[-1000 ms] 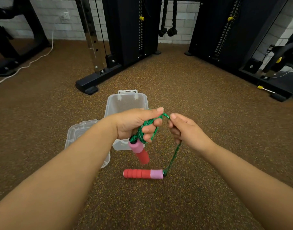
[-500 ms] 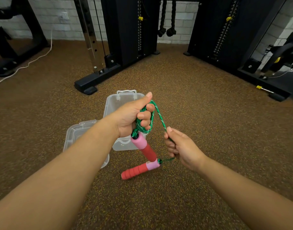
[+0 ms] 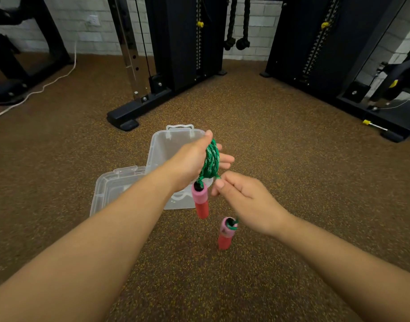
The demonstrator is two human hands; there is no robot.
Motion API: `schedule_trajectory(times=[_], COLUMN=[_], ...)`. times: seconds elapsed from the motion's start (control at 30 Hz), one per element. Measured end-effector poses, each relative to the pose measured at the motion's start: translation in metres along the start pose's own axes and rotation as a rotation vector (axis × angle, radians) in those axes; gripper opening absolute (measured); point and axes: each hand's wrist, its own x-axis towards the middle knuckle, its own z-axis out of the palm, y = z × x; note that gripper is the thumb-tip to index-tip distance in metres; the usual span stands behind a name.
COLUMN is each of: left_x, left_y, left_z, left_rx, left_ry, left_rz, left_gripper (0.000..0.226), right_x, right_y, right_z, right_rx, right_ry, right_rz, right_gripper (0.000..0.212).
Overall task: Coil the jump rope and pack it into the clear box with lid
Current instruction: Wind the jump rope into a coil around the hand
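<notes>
The green jump rope is wound in loops around my left hand, which holds it above the clear box. One pink-and-red handle hangs down from that hand. My right hand pinches the short free end of the rope just below the coil. The second pink-and-red handle dangles upright under my right hand, off the floor. The open box stands on the floor behind my left hand, with its clear lid lying at its left, partly hidden by my forearm.
Brown speckled rubber floor all around. A black cable machine base stands beyond the box, more black gym frames at the right and far left. A white cable runs along the floor at the left.
More rope is now wound on my left hand, which rose slightly. My right hand moved up close under it. The second handle lifted off the floor and now hangs upright.
</notes>
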Motion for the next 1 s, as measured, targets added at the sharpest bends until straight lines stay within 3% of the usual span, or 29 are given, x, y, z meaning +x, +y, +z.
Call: schedule_trajectory(times=[0.23,0.53,0.6,0.7,0.77,0.9,1.0], left_x=[0.005,-0.011,-0.013,-0.019,-0.021,-0.023,-0.024], left_y=[-0.010,-0.001,0.001,0.003,0.003,0.008,0.009], left_z=[-0.004,0.009,0.011,0.012,0.011,0.016,0.019], left_rx=[0.332,0.487,0.460,0.360,0.320,0.213,0.095], left_ry=[-0.048,-0.438,-0.517,-0.591,-0.647,-0.668,-0.624], left_rz=[-0.030,-0.146,-0.122,-0.099,-0.124,-0.109,-0.090], left_gripper=[0.071,0.113,0.107,0.070,0.058,0.050,0.047], right_x=[0.006,0.013,0.014,0.015,0.016,0.017,0.018], right_y=[-0.007,-0.004,-0.001,0.006,0.015,0.030,0.035], right_z=[-0.025,-0.048,-0.052,-0.058,-0.059,-0.046,-0.041], right_rx=[-0.059,-0.046,-0.027,0.035,0.032,0.229,0.324], right_ry=[-0.001,0.110,0.126,0.150,0.165,0.174,0.163], right_rz=[-0.111,-0.108,-0.082,-0.046,-0.014,0.063,0.091], right_gripper=[0.021,0.020,0.020,0.026,0.027,0.029,0.043])
